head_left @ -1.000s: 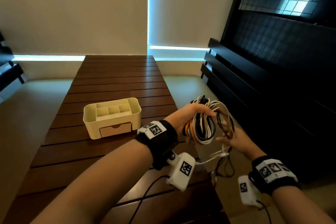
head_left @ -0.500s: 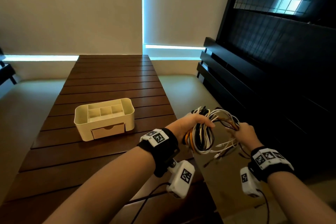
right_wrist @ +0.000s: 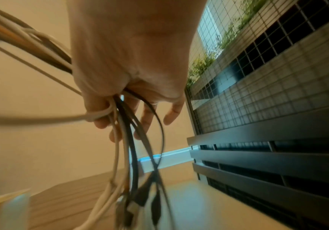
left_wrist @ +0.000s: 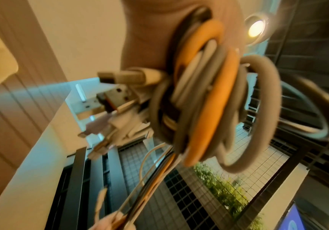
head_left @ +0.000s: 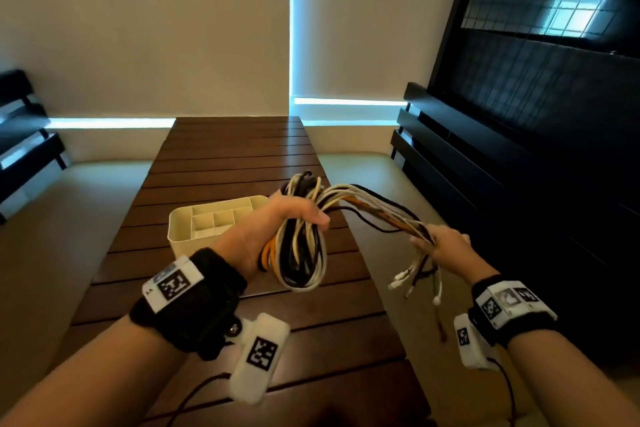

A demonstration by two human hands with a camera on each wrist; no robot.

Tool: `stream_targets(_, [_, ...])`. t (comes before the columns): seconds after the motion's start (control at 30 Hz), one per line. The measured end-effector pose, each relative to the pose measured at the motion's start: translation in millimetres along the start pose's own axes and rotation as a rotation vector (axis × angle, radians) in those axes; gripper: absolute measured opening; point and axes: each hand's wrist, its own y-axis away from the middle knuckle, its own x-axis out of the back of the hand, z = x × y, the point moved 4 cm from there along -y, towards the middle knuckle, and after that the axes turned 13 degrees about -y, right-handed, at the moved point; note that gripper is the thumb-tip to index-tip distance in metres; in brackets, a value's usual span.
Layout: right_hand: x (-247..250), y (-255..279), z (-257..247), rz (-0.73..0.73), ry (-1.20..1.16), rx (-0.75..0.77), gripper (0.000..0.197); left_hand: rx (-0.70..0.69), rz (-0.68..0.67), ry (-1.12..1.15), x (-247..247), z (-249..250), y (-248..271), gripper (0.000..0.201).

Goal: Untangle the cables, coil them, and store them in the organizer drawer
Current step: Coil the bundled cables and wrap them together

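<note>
White, black and orange cables (head_left: 301,246) loop through the left hand (head_left: 277,222), which grips the coil. The right hand (head_left: 445,246) clutches their loose strands near the plug ends. No readable writing shows.

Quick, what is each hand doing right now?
Left hand: closed around the looped cable bundle, held above the table.
Right hand: closed on the loose cable ends, drawn out to the side.

Cream walls (head_left: 138,28); slatted wooden table (head_left: 235,156); dark grid panel (head_left: 536,80).
</note>
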Motion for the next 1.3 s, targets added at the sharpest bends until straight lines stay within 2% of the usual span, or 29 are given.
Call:
stream_targets(0.07, [-20.8,8.5,-16.4,-0.084,-0.125,0.042,0.018,-0.011,0.048,0.003,22.0,6.0,13.1,0.017])
stream_targets(0.13, [-41.3,21.2,-37.7,-0.155,-0.279,0.094,0.007,-0.027,0.079,0.011,39.6,10.7,24.7,0.023])
stream_targets(0.23, [-64.3,38.7,-73.5,-0.152,-0.433,0.151,0.022,-0.056,0.122,0.029,58.2,16.6,41.3,0.02])
stream_targets(0.3, [-80.7,47.8,-90.1,-0.173,-0.522,0.133,0.008,-0.051,0.124,0.04,67.0,17.7,52.5,0.018])
stream_targets(0.33, [-89.4,50.6,-96.6,-0.23,-0.541,0.108,0.011,-0.048,0.133,0.032,71.7,17.5,58.0,0.019])
stream_targets(0.47, [-107.2,60.8,-117.5,-0.648,-0.419,0.071,0.092,-0.066,0.195,-0.06,85.8,15.8,81.9,0.025])
stream_targets(0.53, [-90.8,61.0,-132.3,-0.688,-0.374,0.086,0.111,-0.067,0.208,-0.083,87.7,13.5,93.7,0.025])
stream_targets(0.6, [-64.5,59.2,-151.3,-0.614,-0.381,0.13,0.12,-0.047,0.22,-0.094,89.7,10.8,104.2,0.024])
stream_targets(0.67, [-34.2,57.7,-171.7,-0.501,-0.334,0.224,0.129,-0.054,0.222,-0.101,90.9,9.3,109.7,0.035])
stream_targets(0.73, [-2.5,60.3,-187.2,-0.375,-0.319,0.246,0.135,-0.059,0.231,-0.089,91.6,10.4,114.2,0.044])
stream_targets(0.8, [27.4,61.0,-187.5,-0.224,-0.459,0.207,0.14,-0.065,0.255,-0.069,95.4,11.6,119.4,0.041])
stream_targets(0.9, [68.0,66.5,-172.0,0.058,-0.83,0.236,0.157,-0.075,0.284,-0.053,102.5,11.4,128.7,0.046])
stream_targets(0.97, [88.3,73.8,-162.2,0.25,-0.933,0.332,0.147,-0.078,0.279,-0.041,105.3,9.9,133.5,0.04])
stream_targets(1.03, [95.5,86.3,-178.7,0.393,-0.86,0.463,0.119,-0.089,0.269,-0.048,106.7,8.9,134.6,0.04])
stream_targets(1.07, [91.4,94.8,-197.4,0.409,-0.84,0.549,0.102,-0.099,0.255,-0.065,105.2,9.7,134.7,0.038])
stream_targets(1.1, [80.2,103.1,-221.1,0.346,-0.837,0.646,0.089,-0.115,0.23,-0.08,102.6,11.1,134.3,0.034])
stream_targets(1.13, [62.6,109.2,-246.4,0.218,-0.805,0.74,0.082,-0.137,0.196,-0.086,99.4,12.5,134.1,0.028])
stream_targets(1.17, [39.4,112.4,-271.1,0.043,-0.725,0.808,0.083,-0.158,0.164,-0.079,96.3,14.3,133.5,0.024])
stream_targets(1.23, [-13.0,113.0,-302.8,-0.323,-0.55,0.866,0.092,-0.202,0.114,-0.043,90.2,17.7,133.5,0.027])
stream_targets(1.27, [-34.3,109.3,-309.7,-0.422,-0.549,0.876,0.089,-0.219,0.096,-0.029,89.2,18.0,132.8,0.028])
stream_targets(1.3, [-50.8,103.7,-312.8,-0.452,-0.599,0.878,0.078,-0.229,0.089,-0.023,90.2,17.2,132.2,0.029])
